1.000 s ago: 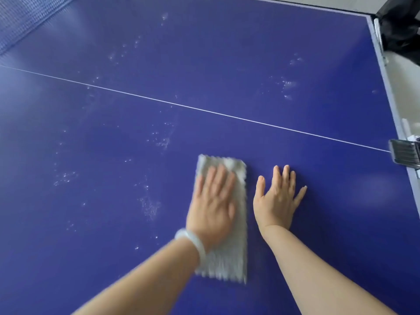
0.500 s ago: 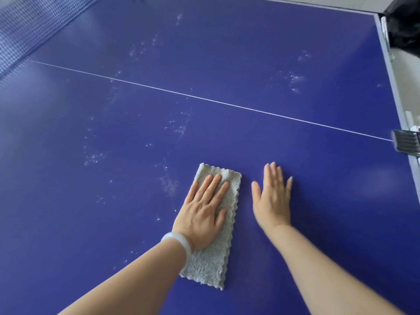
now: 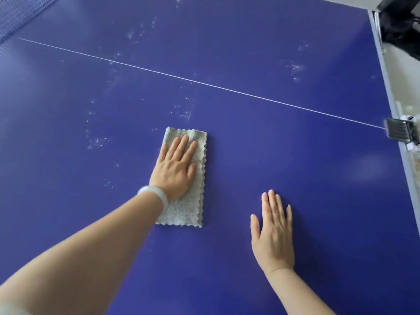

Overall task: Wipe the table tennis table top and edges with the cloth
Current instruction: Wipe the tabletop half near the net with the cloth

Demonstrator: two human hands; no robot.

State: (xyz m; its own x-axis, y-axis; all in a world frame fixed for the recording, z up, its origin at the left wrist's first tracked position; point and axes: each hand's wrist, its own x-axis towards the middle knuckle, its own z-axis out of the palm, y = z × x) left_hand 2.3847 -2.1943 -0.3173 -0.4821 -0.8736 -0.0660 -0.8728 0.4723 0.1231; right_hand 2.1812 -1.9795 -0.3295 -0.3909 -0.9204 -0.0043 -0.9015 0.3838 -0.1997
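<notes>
At the far left corner a strip of net (image 3: 20, 12) crosses the blue tabletop (image 3: 250, 53). Pale dust specks (image 3: 97, 142) dot the surface to the left of my reach, and more are scattered further out.

My left grip (image 3: 175, 171) is fully open. The fingers are straight and close together, and the palm is pressed flat on the grey cloth (image 3: 188, 208). It curls round nothing and only pushes down. A pale bracelet (image 3: 154, 194) sits on that wrist.

The cloth is a folded rectangle with wavy edges, lying flat on the tabletop with its long side pointing away from me. Its far end shows past my fingertips and its near end sticks out beside my wrist. It lies on my side of the thin white line (image 3: 204, 84) that runs slantwise across the tabletop.

Further right and nearer to me, apart from the cloth, my right grip (image 3: 273, 233) also lies open. Its palm is down on bare blue, the fingers are straight, the thumb is spread to the left, and it holds nothing.

At the right, a metal clip (image 3: 400, 130) sits on the grey edge (image 3: 386, 71) where the line ends. Something dark (image 3: 402, 26) lies beyond the far right corner.
</notes>
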